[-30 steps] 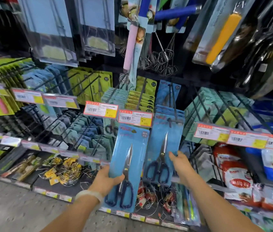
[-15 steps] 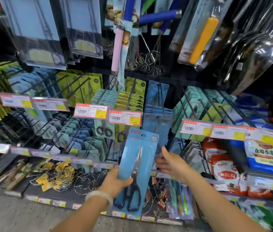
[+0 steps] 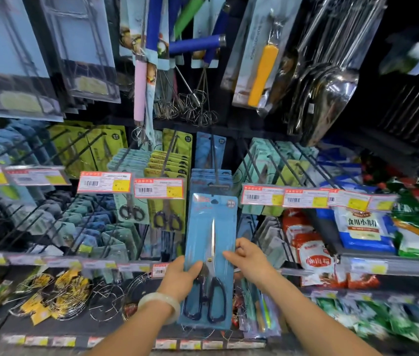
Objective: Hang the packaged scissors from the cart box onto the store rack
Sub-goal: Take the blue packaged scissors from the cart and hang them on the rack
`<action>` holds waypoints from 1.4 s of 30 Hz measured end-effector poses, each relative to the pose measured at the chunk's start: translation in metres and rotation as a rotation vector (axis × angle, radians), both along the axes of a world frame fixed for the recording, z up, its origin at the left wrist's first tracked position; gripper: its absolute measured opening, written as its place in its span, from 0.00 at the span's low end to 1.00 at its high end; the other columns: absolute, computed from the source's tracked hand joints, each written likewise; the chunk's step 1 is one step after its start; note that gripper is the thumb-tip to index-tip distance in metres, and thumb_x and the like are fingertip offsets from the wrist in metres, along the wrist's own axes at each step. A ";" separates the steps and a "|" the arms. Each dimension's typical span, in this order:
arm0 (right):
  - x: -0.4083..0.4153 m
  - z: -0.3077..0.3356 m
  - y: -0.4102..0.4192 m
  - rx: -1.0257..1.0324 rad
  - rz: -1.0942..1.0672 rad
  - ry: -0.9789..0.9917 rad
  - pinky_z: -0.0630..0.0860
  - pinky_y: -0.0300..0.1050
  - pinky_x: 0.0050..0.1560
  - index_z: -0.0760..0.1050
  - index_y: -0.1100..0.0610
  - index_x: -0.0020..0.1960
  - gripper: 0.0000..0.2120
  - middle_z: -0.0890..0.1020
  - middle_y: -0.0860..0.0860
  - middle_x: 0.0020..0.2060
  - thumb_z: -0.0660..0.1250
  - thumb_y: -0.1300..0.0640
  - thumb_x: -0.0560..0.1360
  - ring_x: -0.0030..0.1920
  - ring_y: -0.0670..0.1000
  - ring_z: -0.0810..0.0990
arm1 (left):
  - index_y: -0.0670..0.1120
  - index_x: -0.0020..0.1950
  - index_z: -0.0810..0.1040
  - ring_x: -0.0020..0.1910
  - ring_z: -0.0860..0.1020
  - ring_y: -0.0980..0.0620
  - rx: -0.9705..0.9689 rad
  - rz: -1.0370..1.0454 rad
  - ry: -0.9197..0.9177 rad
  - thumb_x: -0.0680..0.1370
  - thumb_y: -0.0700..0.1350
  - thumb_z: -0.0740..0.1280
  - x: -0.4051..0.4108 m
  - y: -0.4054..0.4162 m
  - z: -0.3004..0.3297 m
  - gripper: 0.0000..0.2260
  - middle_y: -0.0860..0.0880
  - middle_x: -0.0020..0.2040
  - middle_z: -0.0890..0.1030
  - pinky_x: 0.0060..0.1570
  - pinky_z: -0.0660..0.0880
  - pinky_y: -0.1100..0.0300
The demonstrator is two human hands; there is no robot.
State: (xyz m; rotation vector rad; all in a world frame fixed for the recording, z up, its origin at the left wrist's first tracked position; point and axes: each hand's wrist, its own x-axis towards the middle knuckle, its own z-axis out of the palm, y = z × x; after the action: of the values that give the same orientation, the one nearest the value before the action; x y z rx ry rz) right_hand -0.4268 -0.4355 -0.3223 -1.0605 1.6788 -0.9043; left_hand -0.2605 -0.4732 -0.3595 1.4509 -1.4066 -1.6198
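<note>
— What hangs up top?
— Whisks (image 3: pixel 190 104), a yellow-handled tool (image 3: pixel 263 73), steel scoops (image 3: pixel 331 93).
— And low down?
— Wire coils (image 3: pixel 59 296) at left, red and blue food bags (image 3: pixel 362 229) at right.

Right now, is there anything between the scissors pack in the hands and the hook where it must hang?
Nothing visible blocks it. The left hand and right hand hold the blue scissors pack upright, its top just below the tip of the hook that carries the same blue packs. Whether its hole is already on the hook cannot be told.
</note>
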 end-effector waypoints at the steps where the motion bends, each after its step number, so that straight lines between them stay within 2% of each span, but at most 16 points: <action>1: -0.001 0.001 0.000 0.001 0.011 -0.006 0.80 0.38 0.35 0.69 0.55 0.45 0.04 0.80 0.49 0.39 0.64 0.59 0.78 0.40 0.46 0.81 | 0.47 0.50 0.75 0.47 0.79 0.50 0.001 0.002 -0.007 0.78 0.44 0.65 0.000 0.000 -0.001 0.02 0.49 0.47 0.81 0.52 0.76 0.54; 3: -0.001 0.000 0.002 0.018 0.049 -0.012 0.81 0.39 0.38 0.69 0.55 0.47 0.03 0.80 0.50 0.42 0.63 0.59 0.78 0.42 0.47 0.81 | 0.48 0.49 0.75 0.46 0.79 0.53 -0.005 -0.012 -0.024 0.78 0.43 0.65 0.002 0.003 -0.003 0.01 0.51 0.46 0.80 0.51 0.74 0.56; 6: 0.001 -0.004 0.002 0.040 0.097 -0.017 0.81 0.50 0.50 0.70 0.53 0.52 0.05 0.81 0.54 0.51 0.62 0.59 0.78 0.52 0.53 0.82 | 0.47 0.53 0.76 0.49 0.79 0.52 -0.016 -0.039 -0.027 0.78 0.42 0.65 0.006 0.006 -0.008 0.05 0.50 0.49 0.81 0.51 0.74 0.58; 10: 0.004 0.002 -0.008 -0.011 0.060 0.020 0.79 0.51 0.54 0.70 0.50 0.49 0.05 0.81 0.54 0.51 0.62 0.60 0.78 0.54 0.55 0.81 | 0.48 0.51 0.75 0.44 0.78 0.57 -0.043 0.018 -0.019 0.78 0.41 0.65 0.003 -0.003 -0.001 0.03 0.51 0.46 0.81 0.45 0.74 0.63; 13: 0.002 0.005 -0.022 -0.029 0.013 -0.001 0.78 0.55 0.57 0.71 0.49 0.47 0.06 0.81 0.56 0.53 0.62 0.60 0.78 0.54 0.55 0.81 | 0.45 0.53 0.76 0.49 0.79 0.49 -0.056 0.045 -0.033 0.78 0.43 0.66 -0.002 -0.016 0.007 0.06 0.47 0.49 0.81 0.52 0.76 0.55; 17: -0.001 0.000 -0.031 0.001 -0.022 0.016 0.78 0.55 0.58 0.71 0.50 0.46 0.05 0.81 0.57 0.54 0.63 0.60 0.78 0.55 0.55 0.80 | 0.44 0.55 0.77 0.48 0.79 0.48 -0.020 0.033 -0.115 0.77 0.45 0.65 -0.008 -0.026 0.006 0.08 0.47 0.48 0.80 0.53 0.76 0.54; 22: -0.005 -0.011 -0.037 0.039 -0.031 0.074 0.78 0.57 0.56 0.70 0.54 0.48 0.02 0.81 0.59 0.52 0.63 0.58 0.77 0.54 0.56 0.81 | 0.44 0.56 0.75 0.51 0.78 0.47 0.008 0.006 -0.189 0.78 0.46 0.65 -0.015 -0.030 0.000 0.09 0.46 0.51 0.80 0.53 0.74 0.57; 25: -0.009 -0.019 -0.040 0.077 -0.011 0.118 0.77 0.60 0.56 0.71 0.59 0.53 0.07 0.80 0.62 0.52 0.63 0.56 0.77 0.54 0.59 0.80 | 0.44 0.54 0.75 0.52 0.79 0.46 0.033 0.003 -0.191 0.78 0.46 0.65 -0.018 -0.031 -0.004 0.08 0.46 0.51 0.81 0.57 0.75 0.51; 29: -0.011 -0.021 -0.049 0.074 -0.024 0.107 0.77 0.56 0.57 0.71 0.56 0.52 0.05 0.81 0.58 0.52 0.63 0.56 0.78 0.53 0.56 0.80 | 0.45 0.51 0.74 0.50 0.78 0.46 0.042 0.018 -0.188 0.78 0.46 0.64 -0.021 -0.038 -0.004 0.05 0.46 0.49 0.80 0.56 0.75 0.53; 31: -0.011 -0.022 -0.055 0.070 -0.028 0.099 0.77 0.55 0.57 0.71 0.55 0.52 0.04 0.81 0.58 0.52 0.62 0.57 0.78 0.53 0.56 0.80 | 0.44 0.52 0.74 0.50 0.78 0.46 0.029 0.015 -0.214 0.78 0.46 0.64 -0.023 -0.045 -0.003 0.07 0.46 0.49 0.79 0.55 0.75 0.54; 33: -0.011 -0.022 -0.062 0.075 -0.029 0.126 0.78 0.54 0.55 0.70 0.57 0.52 0.05 0.80 0.61 0.53 0.62 0.56 0.78 0.52 0.58 0.80 | 0.42 0.55 0.75 0.52 0.78 0.45 0.024 -0.010 -0.263 0.78 0.48 0.64 -0.024 -0.054 -0.003 0.11 0.45 0.51 0.79 0.56 0.75 0.53; 35: -0.013 -0.025 -0.072 0.103 -0.036 0.188 0.76 0.52 0.50 0.68 0.59 0.51 0.08 0.79 0.64 0.52 0.61 0.54 0.79 0.46 0.56 0.78 | 0.41 0.60 0.75 0.55 0.77 0.43 0.011 -0.061 -0.346 0.79 0.50 0.62 -0.027 -0.066 -0.004 0.15 0.43 0.56 0.79 0.57 0.74 0.53; 37: -0.014 -0.025 -0.083 0.155 -0.017 0.270 0.72 0.47 0.44 0.66 0.61 0.53 0.12 0.76 0.62 0.49 0.58 0.52 0.79 0.44 0.54 0.74 | 0.41 0.62 0.74 0.57 0.77 0.42 0.002 -0.116 -0.440 0.80 0.53 0.59 -0.031 -0.078 0.000 0.19 0.42 0.59 0.79 0.57 0.73 0.54; 40: -0.016 -0.026 -0.101 0.207 -0.031 0.360 0.70 0.46 0.48 0.66 0.62 0.58 0.16 0.73 0.58 0.51 0.56 0.49 0.80 0.49 0.55 0.73 | 0.39 0.66 0.71 0.62 0.74 0.41 -0.007 -0.124 -0.536 0.81 0.55 0.55 -0.038 -0.093 0.009 0.22 0.39 0.64 0.75 0.58 0.70 0.56; 42: -0.016 -0.023 -0.107 0.234 -0.068 0.381 0.71 0.48 0.56 0.66 0.62 0.61 0.20 0.74 0.59 0.57 0.56 0.46 0.80 0.57 0.57 0.75 | 0.39 0.69 0.66 0.65 0.72 0.41 -0.017 -0.102 -0.560 0.81 0.54 0.53 -0.041 -0.098 0.012 0.24 0.39 0.66 0.73 0.59 0.68 0.56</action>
State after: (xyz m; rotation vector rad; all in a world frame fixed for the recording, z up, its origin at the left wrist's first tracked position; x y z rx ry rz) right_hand -0.4424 -0.5422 -0.3454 -1.0652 2.0885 -0.5499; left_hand -0.3010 -0.5711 -0.3474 1.9459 -1.8093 -1.3012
